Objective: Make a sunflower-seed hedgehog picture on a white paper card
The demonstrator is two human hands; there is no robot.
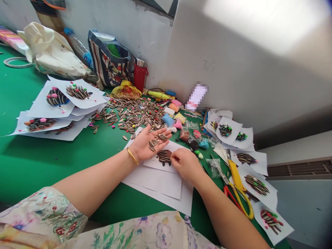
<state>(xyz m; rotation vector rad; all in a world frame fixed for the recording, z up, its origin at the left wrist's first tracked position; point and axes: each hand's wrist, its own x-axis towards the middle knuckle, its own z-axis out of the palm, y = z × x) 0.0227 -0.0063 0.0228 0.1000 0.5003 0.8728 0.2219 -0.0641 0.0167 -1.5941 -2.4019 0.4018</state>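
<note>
My left hand (145,143) is palm up with its fingers stretched out, and several striped sunflower seeds (152,144) lie loose on the palm and fingers. Close beside it, my right hand (187,164) is closed in a pinch at the right edge of a brown hedgehog picture (164,157). What its fingertips hold is hidden. Rows of sunflower seeds cover part of the hedgehog's back. The picture is on a white sheet (160,174), with more paper under it. A gold bangle (132,156) circles my left wrist.
Beyond my hands spreads a pile of sunflower seeds (142,112), with bags of coloured clay (168,119) to its right. Finished hedgehog sheets (52,103) are stacked left; others (256,185) line the right edge. Scissors (240,197), a red bottle (139,74) and a striped bag (109,62) stand around.
</note>
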